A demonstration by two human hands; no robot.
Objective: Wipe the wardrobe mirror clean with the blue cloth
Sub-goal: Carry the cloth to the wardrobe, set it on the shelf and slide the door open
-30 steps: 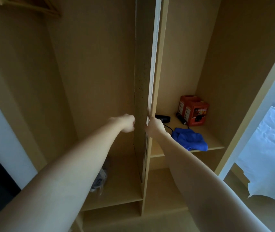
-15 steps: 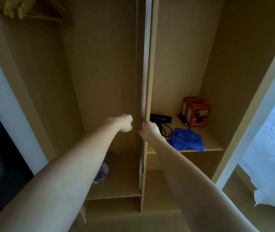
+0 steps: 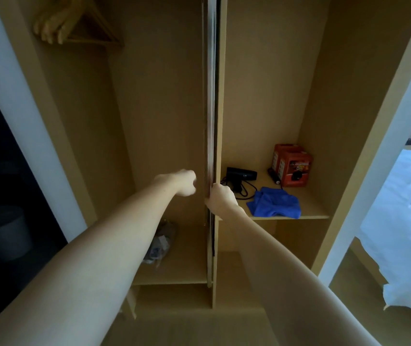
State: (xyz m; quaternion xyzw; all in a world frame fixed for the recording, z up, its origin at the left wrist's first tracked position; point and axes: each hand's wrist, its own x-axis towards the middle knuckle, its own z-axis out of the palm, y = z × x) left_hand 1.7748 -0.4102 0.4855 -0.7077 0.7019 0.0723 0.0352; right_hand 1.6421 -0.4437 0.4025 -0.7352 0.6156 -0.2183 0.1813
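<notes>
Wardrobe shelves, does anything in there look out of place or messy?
The blue cloth lies crumpled at the front edge of the right shelf, slightly overhanging. A crinkled plastic-wrapped bundle sits on the lower left shelf; contents unclear. Nothing looks damaged.

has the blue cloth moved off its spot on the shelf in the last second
No. The blue cloth lies at the shelf front edge, just in front of the red box, as before. Its shift in the picture comes from the head camera moving.

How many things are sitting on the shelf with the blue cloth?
4 with the cloth: the blue cloth at the front, a black device behind on the left, an orange box at the back right, a small black torch beside the box.
</notes>
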